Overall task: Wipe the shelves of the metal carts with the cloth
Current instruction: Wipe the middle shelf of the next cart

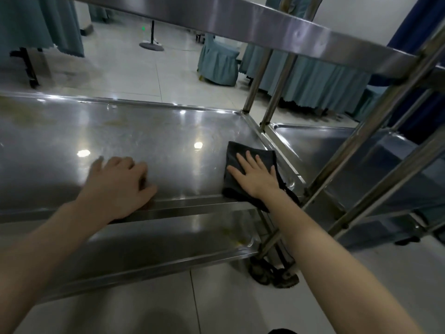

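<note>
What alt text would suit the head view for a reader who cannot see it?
The right hand presses a dark cloth flat on the near right corner of a metal cart's middle shelf, while the left hand rests on that shelf's front rim. A second cart stands at right, teal-draped tables beyond.

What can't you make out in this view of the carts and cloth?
Shelf under the cloth: head view, covered by cloth and right hand.
Left hand: head view, motion-blurred, grip unclear.
Top shelf surface: head view, seen from below, cut by top edge.
Second cart: head view, cut by right edge.
</note>
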`<action>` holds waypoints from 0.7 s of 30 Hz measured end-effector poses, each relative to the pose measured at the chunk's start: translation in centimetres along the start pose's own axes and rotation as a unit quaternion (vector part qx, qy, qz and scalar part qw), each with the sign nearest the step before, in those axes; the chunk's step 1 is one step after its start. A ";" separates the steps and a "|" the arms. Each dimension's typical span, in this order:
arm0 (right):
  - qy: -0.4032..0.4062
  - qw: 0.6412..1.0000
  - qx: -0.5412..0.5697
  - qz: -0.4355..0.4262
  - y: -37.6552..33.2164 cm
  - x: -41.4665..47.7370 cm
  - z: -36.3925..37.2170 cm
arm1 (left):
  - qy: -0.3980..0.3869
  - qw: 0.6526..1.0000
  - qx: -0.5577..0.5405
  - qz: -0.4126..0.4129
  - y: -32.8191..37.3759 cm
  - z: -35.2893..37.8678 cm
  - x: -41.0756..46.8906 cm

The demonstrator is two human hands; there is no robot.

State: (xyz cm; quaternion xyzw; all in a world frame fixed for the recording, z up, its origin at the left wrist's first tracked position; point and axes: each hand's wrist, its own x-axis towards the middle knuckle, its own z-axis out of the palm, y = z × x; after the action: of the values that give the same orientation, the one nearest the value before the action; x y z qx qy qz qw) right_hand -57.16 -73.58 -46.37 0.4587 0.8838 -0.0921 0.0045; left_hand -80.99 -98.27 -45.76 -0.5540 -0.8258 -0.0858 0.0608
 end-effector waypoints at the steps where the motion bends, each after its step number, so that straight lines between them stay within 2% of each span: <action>1: 0.000 1.000 -0.002 0.021 1.0 0.8 -0.4 | -0.009 0.999 -0.020 0.029 2.1 0.6 1.0; 4: 0.025 0.998 -0.009 0.058 3.6 3.0 -1.6 | -0.054 0.990 -0.070 0.111 7.4 3.0 3.0; 10: 0.064 0.970 0.014 0.233 5.4 2.1 -1.7 | -0.024 0.993 -0.050 0.103 8.0 3.8 3.4; 12: 0.066 0.966 -0.010 0.251 5.5 0.5 -0.6 | -0.028 0.994 -0.044 0.100 8.2 3.4 3.2; 16: 0.086 0.977 -0.021 0.192 5.7 2.8 -1.6 | -0.048 0.992 -0.042 0.106 8.4 3.2 3.0; 19: 0.054 0.992 -0.010 0.112 5.5 7.2 -3.3 | -0.049 0.993 -0.045 0.096 8.4 3.5 3.4; 21: 0.054 0.993 -0.005 0.103 5.2 9.3 -3.5 | -0.048 0.994 -0.040 0.093 8.4 3.8 3.5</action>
State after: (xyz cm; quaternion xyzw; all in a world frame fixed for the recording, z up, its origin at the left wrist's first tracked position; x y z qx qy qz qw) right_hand -58.07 -62.59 -44.63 0.5519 0.8310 -0.0619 -0.0319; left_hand -74.61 -91.18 -48.17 -0.6336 -0.7689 -0.0857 0.0063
